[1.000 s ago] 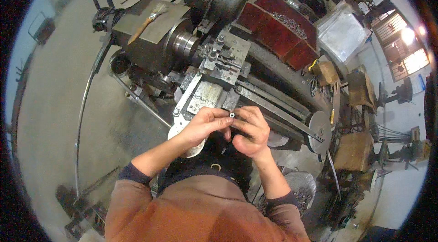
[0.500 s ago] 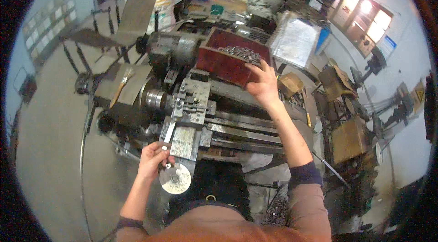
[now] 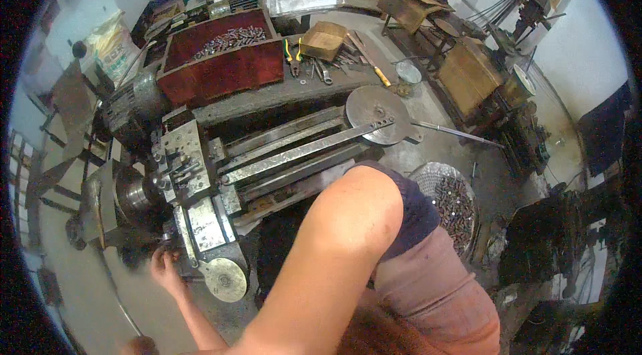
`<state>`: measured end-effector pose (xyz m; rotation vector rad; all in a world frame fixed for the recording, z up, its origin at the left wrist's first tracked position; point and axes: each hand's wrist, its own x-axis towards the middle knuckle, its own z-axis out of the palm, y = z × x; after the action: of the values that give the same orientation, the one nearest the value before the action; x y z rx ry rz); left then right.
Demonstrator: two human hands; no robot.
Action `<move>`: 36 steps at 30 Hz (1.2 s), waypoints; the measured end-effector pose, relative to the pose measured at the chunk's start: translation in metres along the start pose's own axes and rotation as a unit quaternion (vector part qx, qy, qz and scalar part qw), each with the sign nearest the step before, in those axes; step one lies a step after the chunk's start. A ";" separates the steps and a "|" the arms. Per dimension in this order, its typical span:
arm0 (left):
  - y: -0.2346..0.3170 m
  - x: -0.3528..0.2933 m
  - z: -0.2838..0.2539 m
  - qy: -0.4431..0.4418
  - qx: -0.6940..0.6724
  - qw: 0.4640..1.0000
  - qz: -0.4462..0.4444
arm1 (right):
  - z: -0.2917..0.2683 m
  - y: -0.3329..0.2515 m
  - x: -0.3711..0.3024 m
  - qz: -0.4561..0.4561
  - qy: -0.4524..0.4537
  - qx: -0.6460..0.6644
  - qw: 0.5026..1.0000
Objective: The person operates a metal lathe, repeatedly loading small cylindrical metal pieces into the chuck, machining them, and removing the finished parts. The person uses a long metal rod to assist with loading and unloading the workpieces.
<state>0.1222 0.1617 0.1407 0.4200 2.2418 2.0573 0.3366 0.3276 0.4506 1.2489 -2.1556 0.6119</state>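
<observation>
My left hand (image 3: pixel 166 271) is low at the left of the metal lathe, beside its tool slide (image 3: pixel 206 222) and left of the round handwheel (image 3: pixel 226 280). Its fingers are curled near a small metal part; what they hold, if anything, is too small to make out. My right arm (image 3: pixel 331 241) is sharply bent, the elbow over the lathe's front edge and the forearm running down toward the lower edge. The right hand itself is out of the picture. Above the tool slide sits the tool post block (image 3: pixel 186 161), with the round chuck (image 3: pixel 137 191) to its left.
Behind the lathe bed stands a red bin (image 3: pixel 224 77) of small metal parts. Right of it lie pliers (image 3: pixel 293 61), wrenches (image 3: pixel 324 73) and a cardboard box (image 3: pixel 324 39). A round disc (image 3: pixel 376 114) rests on the bed's right end. A basket (image 3: pixel 472 238) of parts stands at right.
My right hand has left the red bin and gone out of view, the arm folding back. My left hand has moved off the handwheel to its left. The view has swung to the right.
</observation>
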 end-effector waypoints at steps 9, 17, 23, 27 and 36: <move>0.000 -0.013 -0.003 -0.017 0.123 0.991 0.048 | -0.011 -0.020 -0.071 0.175 0.011 -0.033 0.984; -0.026 0.002 -0.028 -0.036 0.079 0.996 -0.013 | -0.051 -0.023 -0.259 0.494 0.074 -0.077 0.863; -0.017 0.008 -0.016 -0.090 0.173 0.980 0.037 | -0.051 -0.118 -0.436 0.804 0.202 -0.250 0.500; -0.014 0.009 -0.003 -0.076 0.219 0.971 0.051 | -0.003 -0.184 -0.558 0.875 0.113 -0.355 0.308; -0.054 0.028 -0.034 -0.075 0.195 0.978 0.001 | 0.072 -0.185 -0.591 0.849 -0.085 -0.191 0.485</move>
<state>0.0792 0.1317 0.0946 0.5786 2.5423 1.5182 0.7203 0.5645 0.0202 -1.5839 -2.7475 0.5099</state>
